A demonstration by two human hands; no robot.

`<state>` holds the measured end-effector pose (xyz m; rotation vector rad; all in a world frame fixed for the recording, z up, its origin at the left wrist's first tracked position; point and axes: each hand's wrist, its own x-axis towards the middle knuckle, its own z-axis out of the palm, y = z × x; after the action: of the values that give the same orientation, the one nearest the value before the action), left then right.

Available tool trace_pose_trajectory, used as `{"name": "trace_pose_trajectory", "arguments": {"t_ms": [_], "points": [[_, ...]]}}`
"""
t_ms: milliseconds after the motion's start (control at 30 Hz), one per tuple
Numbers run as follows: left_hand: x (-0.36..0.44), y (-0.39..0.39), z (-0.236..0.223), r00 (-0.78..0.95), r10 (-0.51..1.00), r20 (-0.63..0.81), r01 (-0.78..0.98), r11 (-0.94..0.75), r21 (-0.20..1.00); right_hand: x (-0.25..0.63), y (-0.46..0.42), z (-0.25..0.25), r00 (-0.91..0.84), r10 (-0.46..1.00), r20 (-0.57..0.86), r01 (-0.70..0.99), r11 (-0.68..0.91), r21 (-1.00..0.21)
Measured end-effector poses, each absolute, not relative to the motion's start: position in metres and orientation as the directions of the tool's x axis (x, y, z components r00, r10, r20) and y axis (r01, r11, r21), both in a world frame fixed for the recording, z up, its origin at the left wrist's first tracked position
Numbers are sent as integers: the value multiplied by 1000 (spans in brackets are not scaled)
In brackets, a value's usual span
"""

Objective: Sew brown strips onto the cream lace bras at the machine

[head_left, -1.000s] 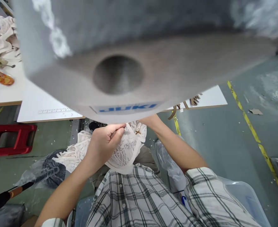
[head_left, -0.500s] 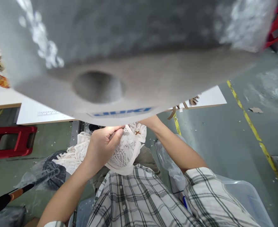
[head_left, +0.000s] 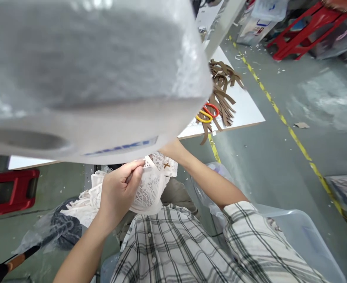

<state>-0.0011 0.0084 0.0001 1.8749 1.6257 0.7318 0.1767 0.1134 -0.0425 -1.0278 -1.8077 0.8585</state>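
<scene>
Below the sewing machine head (head_left: 126, 125) hangs a white lace bra (head_left: 146, 192) with a small brown bow. My left hand (head_left: 122, 184) is closed on its upper edge, thumb and fingers pinched together. On the far side of the bra, my right hand (head_left: 170, 148) reaches under the machine head, which hides its fingers; only the back of the hand and the wrist show. More white lace pieces (head_left: 83, 204) lie bunched to the left of my left hand. Whatever is under the needle is hidden by the machine head.
Scissors with red and yellow handles (head_left: 205, 113) lie on the white table (head_left: 247, 112) among brown fabric strips (head_left: 223, 96). A red stool (head_left: 11, 192) stands at left, another red stool (head_left: 309, 29) at upper right. A clear plastic bin (head_left: 306, 236) is beside my right side.
The view has turned to the right, so the scissors and more brown strips now show, and the machine head sits further left. My left hand still pinches the lace bra.
</scene>
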Motion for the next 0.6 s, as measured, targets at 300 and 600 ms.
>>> {"name": "trace_pose_trajectory", "arguments": {"t_ms": [300,600], "points": [[-3,2,-1,83,994,77,698,-113,707,173,111,-41,-271,897,350,241,415,-877],[-4,1,-1,61,987,149,753,-144,642,170,111,-42,-240,906,348,278,407,-870]]}}
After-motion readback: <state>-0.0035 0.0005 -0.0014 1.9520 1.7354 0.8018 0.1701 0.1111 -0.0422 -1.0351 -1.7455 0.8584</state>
